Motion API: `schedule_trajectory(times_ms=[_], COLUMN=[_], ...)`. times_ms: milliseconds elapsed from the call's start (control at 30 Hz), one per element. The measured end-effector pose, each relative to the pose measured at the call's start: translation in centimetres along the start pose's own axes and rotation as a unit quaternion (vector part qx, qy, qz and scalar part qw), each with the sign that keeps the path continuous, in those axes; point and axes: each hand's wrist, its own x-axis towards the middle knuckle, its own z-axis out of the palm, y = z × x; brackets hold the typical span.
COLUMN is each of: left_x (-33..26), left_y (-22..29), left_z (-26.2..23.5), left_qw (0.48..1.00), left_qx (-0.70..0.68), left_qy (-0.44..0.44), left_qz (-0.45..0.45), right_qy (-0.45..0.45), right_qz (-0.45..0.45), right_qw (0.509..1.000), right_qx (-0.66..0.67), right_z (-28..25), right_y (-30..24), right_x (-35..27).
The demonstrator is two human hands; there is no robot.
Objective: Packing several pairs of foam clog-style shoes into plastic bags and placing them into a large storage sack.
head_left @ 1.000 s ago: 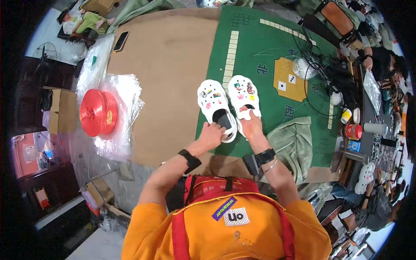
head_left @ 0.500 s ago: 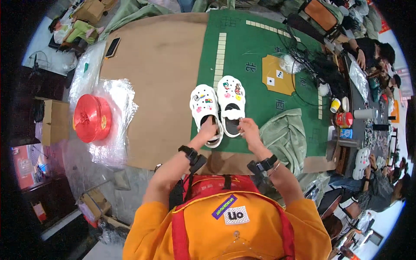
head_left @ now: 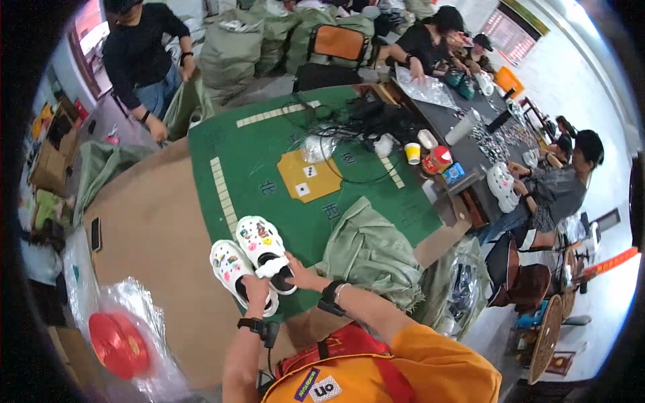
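Two white clogs with colourful charms on their toes lie side by side, toes pointing away from me, where brown board meets a green mat. My left hand (head_left: pixel 255 290) reaches into the foot opening of the left clog (head_left: pixel 226 260), gripping it; the fingertips are hidden inside. At the right clog (head_left: pixel 259 235), my right hand (head_left: pixel 299 273) closes on the side edge beside the heel strap (head_left: pixel 273 267), which lies across the opening. Both wrists wear black straps with small devices.
A crumpled green sack (head_left: pixel 369 252) lies right of the clogs. Black cords (head_left: pixel 383 117) tangle on the mat's far side. A red roll of plastic twine (head_left: pixel 119 344) and a phone (head_left: pixel 96 234) sit left. Another person (head_left: pixel 144 64) handles sacking; others sit at the dark table (head_left: pixel 463 134).
My view has swung to the right and up, showing people and sacks at the back. My right hand has moved from beside the right clog's strap onto its edge.
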Motion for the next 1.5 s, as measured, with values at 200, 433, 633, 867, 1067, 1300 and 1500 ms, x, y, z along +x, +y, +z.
schedule_trajectory(times_ms=[200, 433, 633, 867, 1067, 1300, 1500], left_x=[-0.5, -3.5, -5.5, -7.7, -7.7, -7.4, -6.9], left_y=[3.6, -0.9, 0.3, -1.3, -0.2, -0.9, -1.5], left_z=[-0.2, -3.7, -0.9, -2.3, -2.4, -2.3, -2.2], left_qw=[0.99, 0.983, 0.987, 0.982, 0.984, 0.982, 0.985], left_qx=[0.118, 0.152, 0.121, 0.159, 0.157, 0.163, 0.154], left_qy=[0.063, -0.006, -0.002, 0.079, 0.047, 0.059, 0.042], left_qz=[-0.04, 0.107, 0.107, 0.059, 0.069, 0.082, 0.066], right_qy=[0.002, -0.172, 0.083, 0.562, 0.511, 0.449, 0.431], right_qz=[-0.027, 0.042, -0.151, -0.122, -0.161, -0.162, -0.15], right_qw=[1.0, 0.984, 0.952, 0.814, 0.792, 0.806, 0.837], right_qx=[0.008, 0.034, -0.254, 0.085, 0.294, 0.349, 0.303], right_z=[-1.2, -4.9, -27.0, -46.7, -50.0, -48.0, -47.1], right_y=[-0.5, -3.6, 5.9, -13.5, -16.8, -16.4, -16.0], right_x=[-0.6, -3.0, -1.1, -8.7, -15.4, -15.6, -15.8])
